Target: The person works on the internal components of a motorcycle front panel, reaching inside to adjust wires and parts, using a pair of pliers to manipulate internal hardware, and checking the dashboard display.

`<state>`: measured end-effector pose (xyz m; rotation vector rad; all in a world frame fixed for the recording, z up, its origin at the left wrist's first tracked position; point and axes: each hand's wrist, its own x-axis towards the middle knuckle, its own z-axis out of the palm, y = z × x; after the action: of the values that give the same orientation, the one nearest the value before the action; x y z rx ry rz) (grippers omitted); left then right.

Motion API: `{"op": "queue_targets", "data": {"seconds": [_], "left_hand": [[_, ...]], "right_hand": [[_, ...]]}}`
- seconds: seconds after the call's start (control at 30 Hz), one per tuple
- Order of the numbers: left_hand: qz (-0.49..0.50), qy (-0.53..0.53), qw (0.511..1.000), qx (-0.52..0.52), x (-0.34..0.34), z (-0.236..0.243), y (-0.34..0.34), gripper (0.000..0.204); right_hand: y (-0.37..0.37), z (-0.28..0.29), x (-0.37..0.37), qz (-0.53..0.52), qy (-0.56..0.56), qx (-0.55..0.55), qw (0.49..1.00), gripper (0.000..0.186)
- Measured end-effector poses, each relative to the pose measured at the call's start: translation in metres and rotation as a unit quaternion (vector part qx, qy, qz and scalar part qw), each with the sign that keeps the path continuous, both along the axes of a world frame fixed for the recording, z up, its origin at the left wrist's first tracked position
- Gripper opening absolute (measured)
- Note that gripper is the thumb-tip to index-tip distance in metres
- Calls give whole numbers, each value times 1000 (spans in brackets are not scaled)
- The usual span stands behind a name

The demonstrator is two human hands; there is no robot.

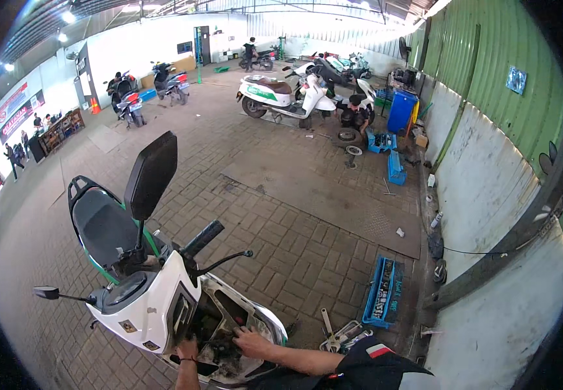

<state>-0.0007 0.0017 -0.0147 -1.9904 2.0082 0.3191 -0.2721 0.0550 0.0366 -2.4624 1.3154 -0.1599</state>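
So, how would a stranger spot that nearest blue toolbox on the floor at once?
Start at the white scooter in the foreground, then look right, across the brick paving toward the wall. There sits a long, open blue toolbox filled with small metal items. Unlike the blue toolboxes farther back, it is nearest the camera, with loose metal tools to its left.

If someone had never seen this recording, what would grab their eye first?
Probably the white scooter at lower left, its big black mirror looming above it. Next, the left hand and right hand at its exposed insides, bottom centre. The green wall at upper right also stands out.
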Motion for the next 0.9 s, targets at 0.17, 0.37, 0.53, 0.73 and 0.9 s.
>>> {"op": "queue_targets", "data": {"seconds": [0.17,0.37,0.53,0.73,0.9], "left_hand": [[-6,169,945,-281,43,-86,12,36],[51,31,998,-11,20,-11,-7,41],[144,167,975,-14,-6,21,-6,46],[60,147,987,-9,13,1,3,47],[95,193,976,-29,-3,31,1,48]], "right_hand": [[-9,-6,14,-19,-40,49,998,34],[-32,23,-11,-62,-213,49,974,51],[-34,12,-15,-174,-361,140,905,34],[-21,58,12,-193,-328,474,794,39],[-20,49,44,-231,-364,584,688,41]]}}
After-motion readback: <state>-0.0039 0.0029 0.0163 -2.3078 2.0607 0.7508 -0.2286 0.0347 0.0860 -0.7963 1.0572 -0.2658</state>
